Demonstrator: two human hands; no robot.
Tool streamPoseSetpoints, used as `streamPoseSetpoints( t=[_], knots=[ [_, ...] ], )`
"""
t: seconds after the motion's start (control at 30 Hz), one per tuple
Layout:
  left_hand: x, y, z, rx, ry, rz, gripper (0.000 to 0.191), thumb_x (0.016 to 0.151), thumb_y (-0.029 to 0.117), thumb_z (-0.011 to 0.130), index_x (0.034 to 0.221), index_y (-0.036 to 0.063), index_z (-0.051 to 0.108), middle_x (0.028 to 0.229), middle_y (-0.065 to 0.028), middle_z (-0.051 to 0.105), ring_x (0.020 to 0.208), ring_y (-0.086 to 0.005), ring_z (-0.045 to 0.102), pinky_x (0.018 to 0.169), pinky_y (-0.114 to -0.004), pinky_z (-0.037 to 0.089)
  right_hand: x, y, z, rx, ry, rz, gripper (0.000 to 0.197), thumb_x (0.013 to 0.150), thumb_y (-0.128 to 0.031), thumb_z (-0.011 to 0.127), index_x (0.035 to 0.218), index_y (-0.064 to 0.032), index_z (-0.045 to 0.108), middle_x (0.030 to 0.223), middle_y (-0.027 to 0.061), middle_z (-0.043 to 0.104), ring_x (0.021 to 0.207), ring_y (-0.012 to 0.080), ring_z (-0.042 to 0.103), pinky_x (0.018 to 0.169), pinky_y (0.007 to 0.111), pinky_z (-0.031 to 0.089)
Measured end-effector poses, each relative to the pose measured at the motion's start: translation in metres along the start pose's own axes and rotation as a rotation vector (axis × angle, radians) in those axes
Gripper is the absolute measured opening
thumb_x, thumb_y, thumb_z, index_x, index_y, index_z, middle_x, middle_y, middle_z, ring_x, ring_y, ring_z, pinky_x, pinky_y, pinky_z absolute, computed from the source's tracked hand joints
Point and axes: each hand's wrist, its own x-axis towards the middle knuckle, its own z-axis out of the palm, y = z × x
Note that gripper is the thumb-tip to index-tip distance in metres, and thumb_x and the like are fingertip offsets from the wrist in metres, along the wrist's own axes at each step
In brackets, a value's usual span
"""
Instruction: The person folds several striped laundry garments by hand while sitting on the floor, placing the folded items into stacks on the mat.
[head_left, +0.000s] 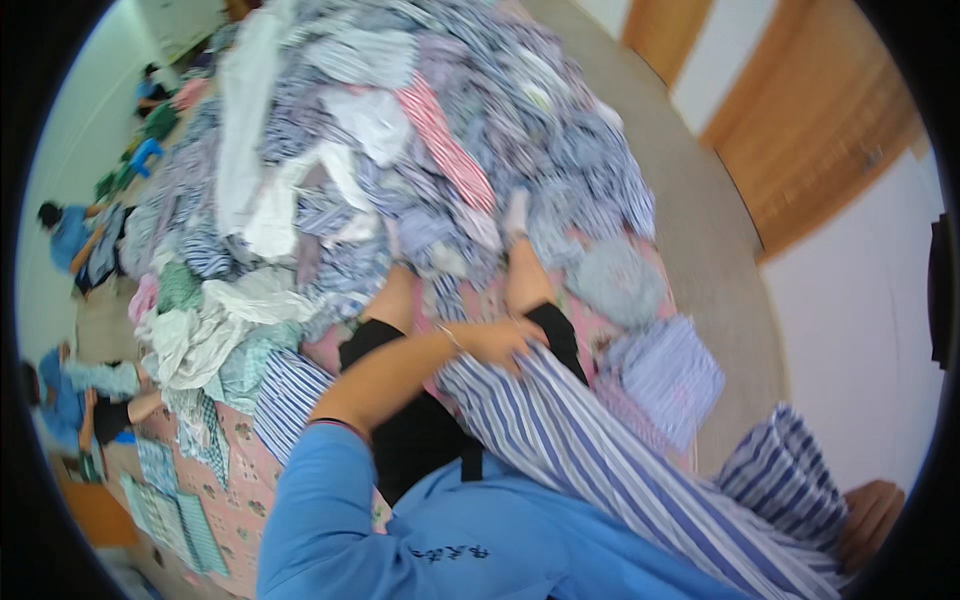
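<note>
A blue-and-white striped garment (585, 427) stretches across my lap towards the lower right. My left hand (501, 343) grips its upper end above my knees. At the far right edge my right hand (871, 517) holds the other end, where a bunched striped part (784, 480) hangs beside it. The exact kind of garment cannot be told. In front of my feet rises a large heap of mostly striped clothes (352, 52), with a red-and-white striped piece (446, 142) and white pieces (247, 120) on top.
A folded lilac stack (667, 375) lies at my right on the pink patterned sheet (247, 480). Left of me are a striped cloth (289, 397) and folded green pieces (176, 525). Several people (71, 236) sit along the left, near a blue stool (145, 156). Wooden doors (817, 112) line the right wall.
</note>
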Motion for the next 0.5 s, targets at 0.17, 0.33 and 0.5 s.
streamPoseSetpoints(
  t=[0.17, 0.33, 0.5],
  knots=[
    [0.003, 0.021, 0.040, 0.136, -0.258, -0.109, 0.041, 0.067, 0.041, 0.072, 0.079, 0.0015, 0.066, 0.091, -0.0173, 0.059, 0.091, -0.0344, 0.055, 0.079, -0.042, 0.044, -0.023, 0.032, -0.031, -0.053, 0.594, 0.284, 0.039, 0.090, -0.022, 0.056, 0.121, -0.0012, 0.049, 0.116, 0.0092, 0.050, 0.106, 0.0159, 0.044, 0.089, 0.030, 0.030],
    [-0.107, 0.035, -0.055, 0.145, 0.488, -0.461, 0.024, 0.069, 0.021, 0.070, 0.081, 0.0007, 0.065, 0.094, -0.0156, 0.057, 0.086, -0.0327, 0.055, 0.074, -0.038, 0.045, -0.003, 0.051, -0.067, 0.085, 0.840, 0.336, 0.045, 0.093, -0.026, 0.053, 0.128, 0.0006, 0.044, 0.126, 0.0098, 0.048, 0.117, 0.0179, 0.043, 0.100, 0.033, 0.030],
    [-0.139, 0.121, -0.069, 0.802, 1.009, -0.583, 0.019, 0.060, 0.016, 0.069, 0.077, 0.0063, 0.064, 0.093, -0.0093, 0.055, 0.089, -0.0254, 0.052, 0.082, -0.040, 0.035, 0.062, 0.081, -0.074, 0.229, 1.028, 0.293, 0.048, 0.095, -0.028, 0.050, 0.132, 0.0015, 0.041, 0.132, 0.0110, 0.046, 0.123, 0.0192, 0.042, 0.104, 0.033, 0.031]
  ],
)
